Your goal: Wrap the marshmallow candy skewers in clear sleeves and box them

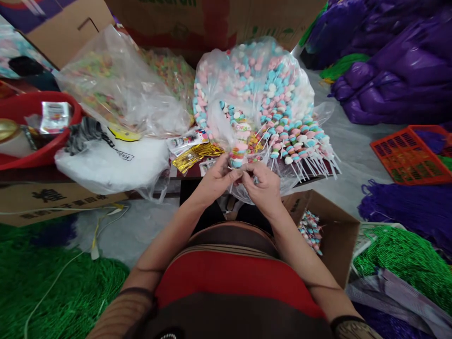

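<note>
In front of my body, a wrapped candy skewer (pixel 239 153) with pink, white, blue and orange pieces stands upright above my fingertips. My left hand (pixel 219 180) is closed, thumb and fingers pinching at its lower end. Right beside it, my right hand (pixel 262 184) is closed in a pinch by the same spot; what lies between its fingers is too small to make out. Gold twist ties (pixel 197 155) lie just left of the hands. To the right rest several candy skewers (pixel 300 141) with white sticks pointing toward me.
Behind stands a big clear bag of pastel candies (pixel 254 70). At left are another candy bag (pixel 116 89), white plastic bags (pixel 113 165) and a red basin (pixel 72 106). An open carton (pixel 339 235) with wrapped skewers sits low right, beyond it an orange crate (pixel 406 157).
</note>
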A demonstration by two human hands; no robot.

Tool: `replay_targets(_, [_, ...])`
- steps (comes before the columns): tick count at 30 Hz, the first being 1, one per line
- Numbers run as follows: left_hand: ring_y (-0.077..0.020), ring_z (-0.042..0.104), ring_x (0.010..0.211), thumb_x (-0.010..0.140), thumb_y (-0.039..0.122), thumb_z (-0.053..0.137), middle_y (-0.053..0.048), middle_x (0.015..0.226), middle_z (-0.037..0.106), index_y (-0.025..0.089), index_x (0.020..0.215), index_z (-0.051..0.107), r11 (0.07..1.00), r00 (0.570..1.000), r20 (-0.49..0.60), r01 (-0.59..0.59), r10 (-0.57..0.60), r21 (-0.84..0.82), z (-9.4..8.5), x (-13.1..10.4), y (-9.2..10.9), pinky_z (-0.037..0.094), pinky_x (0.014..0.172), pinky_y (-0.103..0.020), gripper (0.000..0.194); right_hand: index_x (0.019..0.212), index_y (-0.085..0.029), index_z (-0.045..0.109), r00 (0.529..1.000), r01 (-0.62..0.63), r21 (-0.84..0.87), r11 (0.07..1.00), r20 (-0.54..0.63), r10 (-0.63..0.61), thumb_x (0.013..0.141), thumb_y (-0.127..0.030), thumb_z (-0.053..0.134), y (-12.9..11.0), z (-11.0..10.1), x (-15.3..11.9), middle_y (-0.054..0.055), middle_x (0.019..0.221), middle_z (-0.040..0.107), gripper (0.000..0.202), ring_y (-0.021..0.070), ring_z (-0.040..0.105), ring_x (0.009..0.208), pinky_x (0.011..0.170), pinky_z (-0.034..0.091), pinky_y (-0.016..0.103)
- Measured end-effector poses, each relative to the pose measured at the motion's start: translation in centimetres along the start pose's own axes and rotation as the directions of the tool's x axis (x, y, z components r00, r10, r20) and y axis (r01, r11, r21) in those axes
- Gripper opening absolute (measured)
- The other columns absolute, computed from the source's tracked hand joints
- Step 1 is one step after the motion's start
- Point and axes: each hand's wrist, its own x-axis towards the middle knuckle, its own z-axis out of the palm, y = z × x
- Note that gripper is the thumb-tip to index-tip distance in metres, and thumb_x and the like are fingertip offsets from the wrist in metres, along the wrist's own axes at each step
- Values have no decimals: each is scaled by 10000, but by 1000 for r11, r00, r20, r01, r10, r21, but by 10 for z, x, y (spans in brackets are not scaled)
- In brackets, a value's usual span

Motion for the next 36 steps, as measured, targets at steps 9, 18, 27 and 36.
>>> replay_targets(9, [-125,596,550,934,506,646,38,638,602,173,1566,355,974,916,338,228,-215,2,-11,-4,6,468,535,-240,772,762,-214,655,993,-100,-6,995,64,100,917,-282,584,0,-1,-3,4,702,640,184,148,581,655,654,453,280])
replay_targets(18, [-66,339,494,906,343,643,84,609,431,214,1546,465,976,985,92,159,-146,-150,0,-9,-7,272,437,-186,677,731,-205,676,859,-505,496,707,203,471,766,-586,806,3,11,-1,-30,627,603,404,119,509,599,618,431,273])
replay_targets(27, [-194,696,948,1035,307,347,-111,1177,738,207,1581,398,624,944,233,-328,232,709,-17,-9,-13,538,847,-320,557,562,-194,616,731,-669,571,476,387,562,574,-533,942,5,6,6,-31,544,564,470,89,468,513,516,378,253])
replay_targets(36, [-193,682,1029,1077,323,321,-97,1124,745,244,1593,395,571,892,286,-445,350,690,-19,-5,-29,531,933,-348,527,522,-195,578,655,-740,560,373,472,590,619,-410,875,6,10,6,-29,501,530,380,88,451,505,508,390,251])
